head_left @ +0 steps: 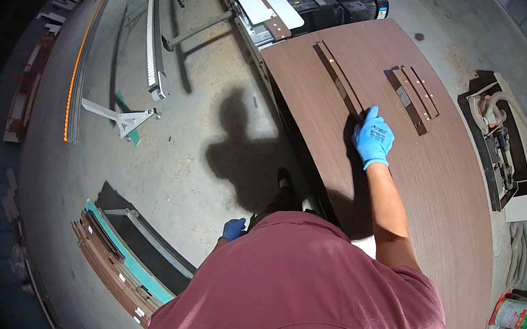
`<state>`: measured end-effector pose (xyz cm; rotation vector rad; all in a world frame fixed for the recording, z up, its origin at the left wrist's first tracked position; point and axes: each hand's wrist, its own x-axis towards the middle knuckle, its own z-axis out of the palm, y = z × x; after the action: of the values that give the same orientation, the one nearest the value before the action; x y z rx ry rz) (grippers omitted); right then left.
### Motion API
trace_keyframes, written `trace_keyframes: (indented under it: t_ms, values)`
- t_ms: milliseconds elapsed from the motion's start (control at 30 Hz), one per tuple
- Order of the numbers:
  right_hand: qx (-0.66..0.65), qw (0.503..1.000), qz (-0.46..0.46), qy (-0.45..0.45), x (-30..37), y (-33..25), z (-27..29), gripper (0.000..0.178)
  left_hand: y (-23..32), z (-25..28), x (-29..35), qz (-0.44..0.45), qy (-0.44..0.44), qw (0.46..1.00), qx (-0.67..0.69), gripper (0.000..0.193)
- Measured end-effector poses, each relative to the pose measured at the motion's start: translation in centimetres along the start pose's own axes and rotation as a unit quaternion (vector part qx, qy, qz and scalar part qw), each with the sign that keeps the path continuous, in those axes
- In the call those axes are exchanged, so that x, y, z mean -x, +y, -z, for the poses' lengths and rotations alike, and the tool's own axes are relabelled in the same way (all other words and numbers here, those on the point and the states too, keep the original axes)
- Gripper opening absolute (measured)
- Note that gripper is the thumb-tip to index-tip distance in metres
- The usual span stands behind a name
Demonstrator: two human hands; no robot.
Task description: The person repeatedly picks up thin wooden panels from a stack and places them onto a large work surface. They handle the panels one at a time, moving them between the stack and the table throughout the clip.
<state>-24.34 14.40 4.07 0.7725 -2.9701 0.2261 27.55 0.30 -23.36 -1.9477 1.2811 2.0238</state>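
Observation:
A wide brown wood-grain panel [431, 206] stretches along my right side. My right hand [373, 139], in a light blue glove, is over it with the fingers closed on the near end of a long narrow brown strip [338, 74]. The strip lies on the panel and has small light spots along it. Farther right on the same panel are two shorter brown strips, one broader [411, 104] and one thin [425, 92]. My left hand [233, 229], in a darker-looking blue glove, hangs low at my left side, fingers curled, with nothing visible in it.
A machine with a black motor [324, 5] stands at the panel's far end. Stacked brown boards [114, 264] lie at the lower left. Long rails [153, 43] and a metal bracket [128, 120] are at the left. An open tool case [499, 142] and colourful bags [511, 323] sit at the right.

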Motion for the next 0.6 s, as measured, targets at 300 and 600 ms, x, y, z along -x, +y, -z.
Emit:
trace_keyframes:
  t_ms: [300, 600]
  values:
    - [0.027, 0.999, 0.021, 0.021, 1.6, 1.4, 0.9, 0.062, 1.7, -1.5, 0.4, 0.015, 0.005, 0.999, 0.036, 0.048]
    - [-0.102, 0.949, 0.245, 0.172, -3.4, -9.0, 2.4, 0.07, 2.7, -1.7, 0.6, 0.039, -0.007, 0.998, 0.058, 0.048]
